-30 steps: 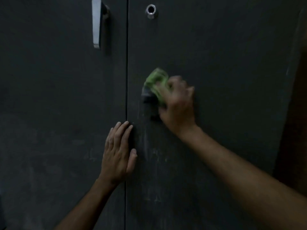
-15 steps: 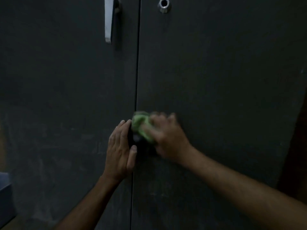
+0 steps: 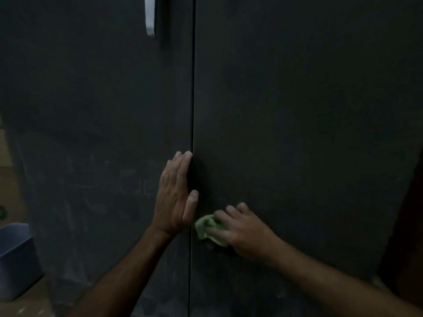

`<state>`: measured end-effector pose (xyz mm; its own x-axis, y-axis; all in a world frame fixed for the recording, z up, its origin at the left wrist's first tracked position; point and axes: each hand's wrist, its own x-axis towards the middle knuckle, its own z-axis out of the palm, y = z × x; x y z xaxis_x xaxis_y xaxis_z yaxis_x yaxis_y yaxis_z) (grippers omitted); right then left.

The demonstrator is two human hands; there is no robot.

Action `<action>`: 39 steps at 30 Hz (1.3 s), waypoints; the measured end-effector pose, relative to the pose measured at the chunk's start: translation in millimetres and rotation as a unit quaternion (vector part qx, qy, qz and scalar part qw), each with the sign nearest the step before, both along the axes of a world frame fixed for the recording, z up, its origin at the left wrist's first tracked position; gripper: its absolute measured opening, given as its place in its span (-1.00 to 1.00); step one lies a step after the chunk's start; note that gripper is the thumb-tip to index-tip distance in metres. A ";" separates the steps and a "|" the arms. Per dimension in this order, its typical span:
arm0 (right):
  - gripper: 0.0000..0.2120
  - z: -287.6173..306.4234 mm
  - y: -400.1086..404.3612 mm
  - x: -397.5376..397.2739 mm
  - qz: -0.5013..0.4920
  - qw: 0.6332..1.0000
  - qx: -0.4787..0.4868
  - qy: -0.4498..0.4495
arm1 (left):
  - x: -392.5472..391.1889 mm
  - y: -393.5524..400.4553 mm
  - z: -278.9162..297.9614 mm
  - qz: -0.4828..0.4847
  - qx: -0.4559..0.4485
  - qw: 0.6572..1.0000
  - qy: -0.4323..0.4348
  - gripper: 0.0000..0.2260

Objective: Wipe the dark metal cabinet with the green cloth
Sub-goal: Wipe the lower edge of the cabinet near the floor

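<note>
With my left hand (image 3: 175, 197) flat and open, bracing the left door at the seam, my right hand (image 3: 243, 227) presses the bunched green cloth (image 3: 207, 228) low on the dark metal cabinet (image 3: 297, 124); I judge firm, overlapping strokes best.

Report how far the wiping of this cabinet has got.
Done: cannot tell; the upper right door shows no smears. In hand: the right hand presses the green cloth low on that door beside the seam; the left hand lies flat on the left door. Left: pale smudges there.
</note>
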<state>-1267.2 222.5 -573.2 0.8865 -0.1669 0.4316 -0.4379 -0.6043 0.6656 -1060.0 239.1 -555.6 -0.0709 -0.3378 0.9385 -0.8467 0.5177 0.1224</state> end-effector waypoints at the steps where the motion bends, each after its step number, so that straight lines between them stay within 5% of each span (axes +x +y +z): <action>1: -0.60 6.5 -4.3 -9.5 0.004 1.000 -0.003 0.007 | 0.1 1.1 -3.1 0.003 0.001 1.000 -0.019 -0.38; 3: -0.56 38.3 -18.6 -13.1 0.008 0.993 -0.013 -0.115 | 0.6 1.7 -12.8 0.004 0.015 0.998 -0.058 -0.38; 5: -0.51 76.8 -30.9 -3.3 -0.016 0.945 -0.006 -0.327 | 0.3 1.4 -23.2 0.000 0.034 0.996 -0.082 -0.38; 7: -0.49 74.1 -31.9 9.3 -0.018 0.907 0.004 -0.421 | 0.4 1.1 -28.7 0.002 0.046 0.995 -0.091 -0.37; 9: -0.50 27.6 -25.6 8.0 0.007 0.948 -0.004 -0.317 | -1.1 1.2 -28.6 0.009 0.050 0.994 -0.095 -0.36; 11: -0.63 -26.8 -15.8 -19.9 0.029 0.994 -0.042 -0.102 | -1.1 2.1 -28.6 0.018 0.058 0.993 -0.103 -0.35; 13: -0.66 -28.6 -16.9 -61.7 0.027 0.999 -0.041 -0.001 | 1.1 2.9 -28.9 0.023 0.066 0.990 -0.121 -0.34; 16: -0.45 25.7 -37.7 -90.8 0.011 0.984 -0.068 -0.164 | 5.9 1.9 -30.5 0.043 0.064 0.986 -0.150 -0.35; 19: -0.39 62.1 -40.6 -67.7 -0.039 0.897 -0.046 -0.439 | 2.3 0.4 -32.9 0.058 0.064 0.985 -0.150 -0.34; 21: -0.43 32.9 -31.2 -44.7 -0.027 0.900 -0.012 -0.436 | -2.1 0.8 -33.0 0.067 0.064 0.985 -0.144 -0.33; 24: -0.67 -49.0 -13.8 -56.1 0.011 0.988 -0.033 -0.149 | -4.4 2.1 -32.8 0.079 0.068 0.984 -0.146 -0.33; 26: -0.67 -51.2 -6.2 -84.2 0.001 0.999 -0.013 -0.043 | -3.1 3.0 -32.2 0.077 0.068 0.983 -0.150 -0.33; 29: -0.63 5.2 -19.5 -93.6 0.002 0.982 -0.024 -0.185 | -0.7 2.3 -32.6 0.077 0.060 0.983 -0.157 -0.34; 31: -0.51 50.7 -30.5 -78.6 -0.035 0.927 -0.022 -0.372 | -1.7 0.8 -33.1 0.077 0.058 0.984 -0.152 -0.34; 33: -0.44 58.1 -33.2 -49.6 -0.046 0.883 -0.002 -0.466 | -3.8 -0.4 -33.6 0.079 0.053 0.985 -0.145 -0.34; 35: -0.51 21.3 -23.2 -28.0 -0.017 0.921 0.015 -0.388 | -5.7 -0.8 -33.9 0.081 0.048 0.985 -0.142 -0.35; 37: -0.64 -36.6 -8.9 -27.0 0.006 0.987 0.021 -0.161 | -5.2 -1.0 -34.0 0.086 0.048 0.985 -0.143 -0.34; 39: -0.62 -62.6 1.6 -44.0 -0.019 0.998 0.050 0.015 | -3.3 0.2 -33.9 0.082 0.056 0.985 -0.142 -0.34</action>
<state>-1311.2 224.1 -635.9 0.8910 -0.2421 0.3840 -0.4425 -0.6519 0.6158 -1063.3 239.3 -589.5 -0.2605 -0.4662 0.8455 -0.9263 0.3676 -0.0827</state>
